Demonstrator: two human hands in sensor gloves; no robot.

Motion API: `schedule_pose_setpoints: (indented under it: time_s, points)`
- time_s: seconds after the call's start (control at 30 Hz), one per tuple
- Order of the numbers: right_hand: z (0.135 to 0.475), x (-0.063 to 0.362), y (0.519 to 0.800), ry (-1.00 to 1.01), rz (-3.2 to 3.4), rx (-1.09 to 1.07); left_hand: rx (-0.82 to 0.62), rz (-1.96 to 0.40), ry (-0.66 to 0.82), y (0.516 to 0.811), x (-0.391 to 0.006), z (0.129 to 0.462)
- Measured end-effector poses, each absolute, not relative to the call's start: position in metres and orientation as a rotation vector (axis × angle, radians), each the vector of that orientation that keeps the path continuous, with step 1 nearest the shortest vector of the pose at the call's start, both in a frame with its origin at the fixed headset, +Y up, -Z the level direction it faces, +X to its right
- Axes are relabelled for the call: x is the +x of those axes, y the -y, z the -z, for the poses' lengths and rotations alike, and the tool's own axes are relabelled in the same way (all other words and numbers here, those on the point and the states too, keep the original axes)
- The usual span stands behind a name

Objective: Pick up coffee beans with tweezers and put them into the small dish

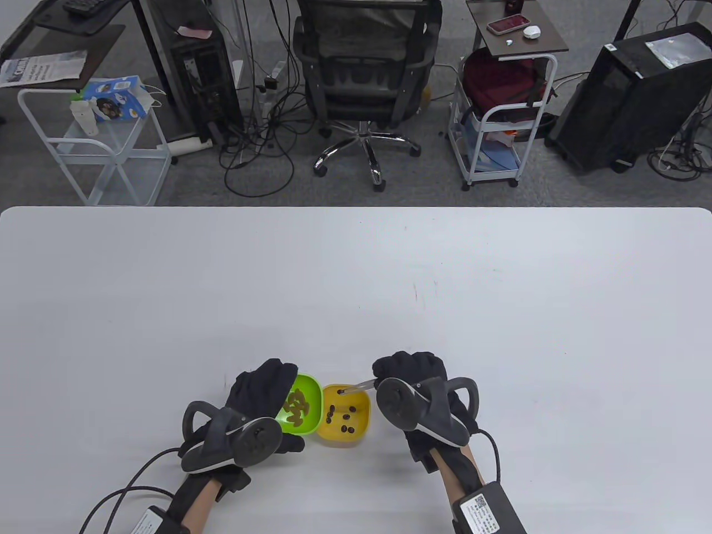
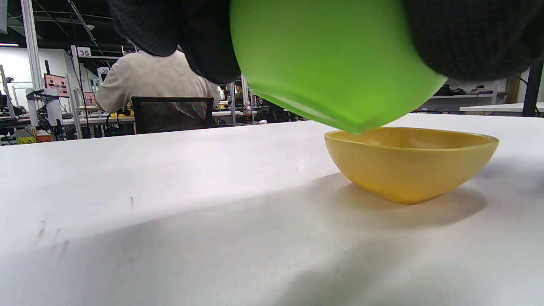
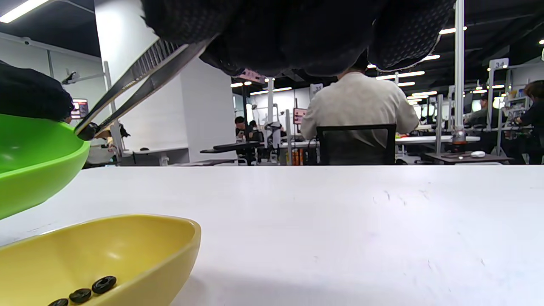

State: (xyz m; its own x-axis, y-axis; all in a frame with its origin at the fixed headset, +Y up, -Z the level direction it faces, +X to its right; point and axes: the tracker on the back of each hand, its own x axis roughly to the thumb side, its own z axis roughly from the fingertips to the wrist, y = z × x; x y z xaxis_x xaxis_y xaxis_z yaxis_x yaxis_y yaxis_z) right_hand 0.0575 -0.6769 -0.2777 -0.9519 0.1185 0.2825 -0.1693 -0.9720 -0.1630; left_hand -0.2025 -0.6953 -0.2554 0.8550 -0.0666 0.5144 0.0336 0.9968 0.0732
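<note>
My left hand (image 1: 266,389) grips a green dish (image 1: 307,411) of brownish coffee beans (image 1: 296,405) and holds it tilted, lifted off the table, its lower edge over the rim of a yellow dish (image 1: 361,425). The left wrist view shows the green dish (image 2: 331,63) above the yellow dish (image 2: 408,165). My right hand (image 1: 409,370) holds metal tweezers (image 1: 360,385), which pinch a dark bean (image 3: 87,130) at the tip, above the yellow dish's far edge. Several dark beans (image 1: 345,417) lie in the yellow dish (image 3: 127,242).
The white table (image 1: 356,289) stretches wide beyond the dishes. Cables trail from both wrists toward the near edge. An office chair (image 1: 364,72), carts and computer towers stand on the floor past the far edge.
</note>
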Motion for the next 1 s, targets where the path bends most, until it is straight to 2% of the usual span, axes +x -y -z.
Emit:
schedule_pose_setpoints:
  time_s: [1.0]
  points:
    - [0.280,0.068,0.682,0.210,-2.905,0.372,0.084,0.051,0.551,0.691,-0.201,0.252]
